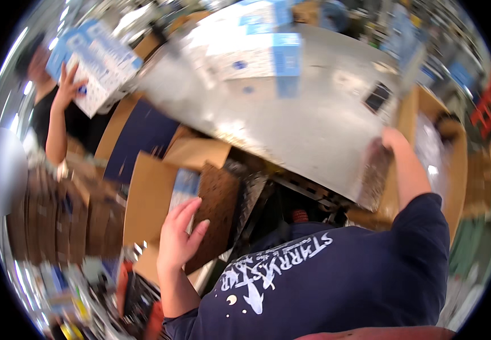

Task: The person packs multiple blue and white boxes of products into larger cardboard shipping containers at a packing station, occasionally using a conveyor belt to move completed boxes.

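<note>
My left hand (181, 237), fingers stretched and thumb apart, is at an open cardboard box (146, 190) on the left. Inside that box shows part of a blue-and-white carton (185, 184), beside a brown speckled cardboard panel (217, 209) at my fingertips. My right hand (391, 137) is closed at the right edge of the metal table. Directly below it is a blurred, brownish, speckled strip (374, 175); the fingers are smeared, and what they grip is unclear. Close by stands a long open cardboard box (455, 147) with clear plastic (429, 141) in it.
The shiny metal table (319, 130) bears blue-and-white cartons (257, 59) at its far side and a dark phone-like object (377, 97) on the right. At the left, a person's hand (70, 88) holds another such carton (95, 65). Stacked flat cardboard (58, 218) stands below.
</note>
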{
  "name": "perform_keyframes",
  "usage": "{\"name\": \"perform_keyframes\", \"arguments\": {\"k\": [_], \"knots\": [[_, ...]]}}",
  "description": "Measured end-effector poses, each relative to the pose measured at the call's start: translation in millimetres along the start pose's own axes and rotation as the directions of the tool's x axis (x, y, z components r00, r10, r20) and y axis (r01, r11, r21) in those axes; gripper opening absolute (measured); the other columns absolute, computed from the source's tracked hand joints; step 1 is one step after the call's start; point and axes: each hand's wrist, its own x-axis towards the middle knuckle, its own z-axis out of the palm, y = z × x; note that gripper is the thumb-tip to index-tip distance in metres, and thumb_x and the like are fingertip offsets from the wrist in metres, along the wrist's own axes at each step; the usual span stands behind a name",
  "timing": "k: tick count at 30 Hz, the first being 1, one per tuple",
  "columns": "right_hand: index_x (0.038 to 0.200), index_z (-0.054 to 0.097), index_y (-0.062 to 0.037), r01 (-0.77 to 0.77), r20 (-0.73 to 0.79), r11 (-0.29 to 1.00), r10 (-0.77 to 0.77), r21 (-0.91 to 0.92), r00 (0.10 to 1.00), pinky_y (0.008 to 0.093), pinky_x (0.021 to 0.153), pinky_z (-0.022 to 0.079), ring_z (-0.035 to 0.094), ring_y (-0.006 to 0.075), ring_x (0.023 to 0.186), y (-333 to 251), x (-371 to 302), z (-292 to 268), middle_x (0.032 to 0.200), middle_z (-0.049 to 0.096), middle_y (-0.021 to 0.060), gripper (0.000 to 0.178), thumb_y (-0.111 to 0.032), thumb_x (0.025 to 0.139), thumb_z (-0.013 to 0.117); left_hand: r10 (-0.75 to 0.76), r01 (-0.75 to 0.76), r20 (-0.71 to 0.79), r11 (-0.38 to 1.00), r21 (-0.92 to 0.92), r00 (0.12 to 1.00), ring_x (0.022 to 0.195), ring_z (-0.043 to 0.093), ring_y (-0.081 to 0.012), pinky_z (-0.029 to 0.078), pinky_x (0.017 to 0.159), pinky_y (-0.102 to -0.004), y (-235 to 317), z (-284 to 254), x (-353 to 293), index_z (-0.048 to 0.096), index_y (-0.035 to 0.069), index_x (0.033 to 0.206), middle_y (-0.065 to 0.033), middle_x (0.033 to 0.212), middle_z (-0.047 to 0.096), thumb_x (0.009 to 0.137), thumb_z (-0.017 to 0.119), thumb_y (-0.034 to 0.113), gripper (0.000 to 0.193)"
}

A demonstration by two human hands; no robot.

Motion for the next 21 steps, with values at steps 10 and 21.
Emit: {"name": "perform_keyframes", "arguments": {"k": [10, 21], "knots": [[0.065, 0.057, -0.0029, 0.374, 0.130, 0.814, -0.471, 0.444, 0.872, 0.0317, 0.040, 0.043, 0.057, 0.0147, 0.046, -139.9, -7.4, -77.6, 0.054, 0.056, 0.0103, 0.009, -0.004, 0.072, 0.052, -0.343, 0.345, -0.195, 0.938, -0.024, 0.919, 0.100, 0.059, -0.0334, 0.048, 0.085, -0.0375, -41.6, -39.5, -101.1, 0.059, 0.004, 0.115, -0.0162, 0.109, 0.061, 0.076, 0.071, 0.012, 0.042], [0.106, 0.055, -0.0044, 0.131, 0.022, 0.029, -0.998, 0.991, 0.056, 0.0227, 0.054, 0.043, 0.052, 0.0068, 0.063, -526.1, -189.7, -186.4, 0.074, 0.055, 0.0015, 0.029, -0.008, 0.077, 0.057, 0.058, -0.090, -0.162, 0.975, -0.204, 0.985, 0.092, 0.060, -0.0290, 0.051, 0.076, -0.0379, -141.5, -25.0, 9.3, 0.061, 0.009, 0.105, -0.0106, 0.102, 0.056, 0.077, 0.070, 0.012, 0.029]]}}
